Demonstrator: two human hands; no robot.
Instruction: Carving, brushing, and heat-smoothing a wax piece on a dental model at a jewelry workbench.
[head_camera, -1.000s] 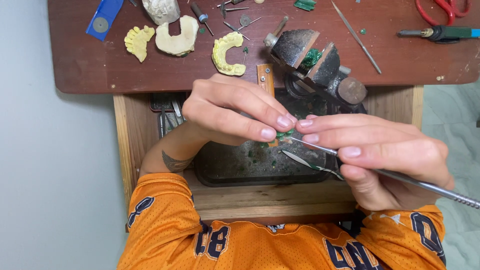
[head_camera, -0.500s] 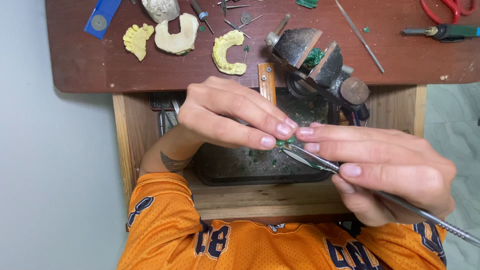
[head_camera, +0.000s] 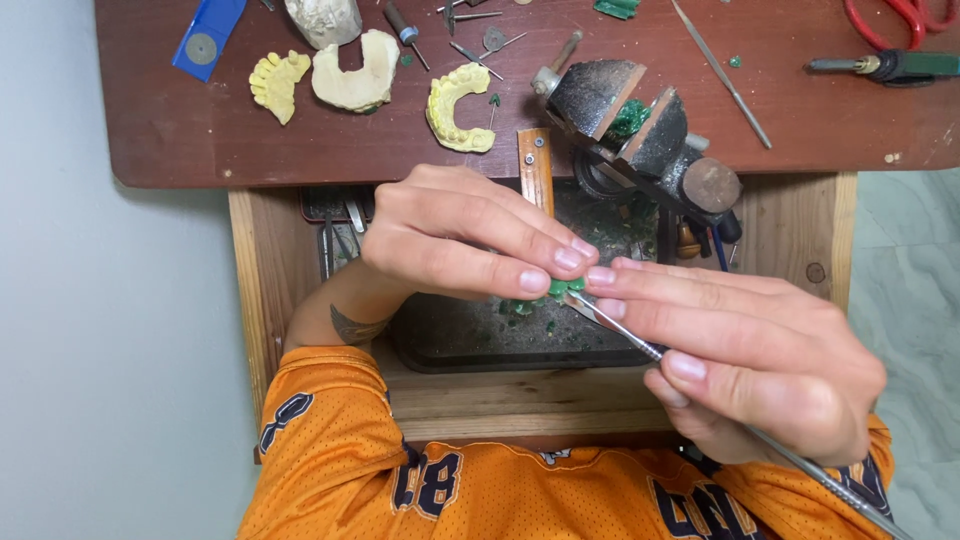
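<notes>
The left hand (head_camera: 455, 240) pinches a small green wax piece (head_camera: 563, 289) between thumb and fingertips, closed tight on it, so that only a knobbly bit of the wax shows past the nails. The right hand (head_camera: 745, 350) meets it from the other side, its fingers wrapped shut round a thin metal tool (head_camera: 700, 395) whose tip lies against the wax. Both hover above a dark tray (head_camera: 470, 340) set in an open wooden drawer (head_camera: 250, 290), just below the front edge of the worktop (head_camera: 170, 130). The wax looks glossy, lumpy and deep green; green crumbs speckle the tray. On the reddish worn worktop lie yellow plaster tooth casts (head_camera: 458, 108), one paler cast (head_camera: 355, 80), and a dusty metal vise (head_camera: 640, 130) near the front edge with green wax in its jaws
</notes>
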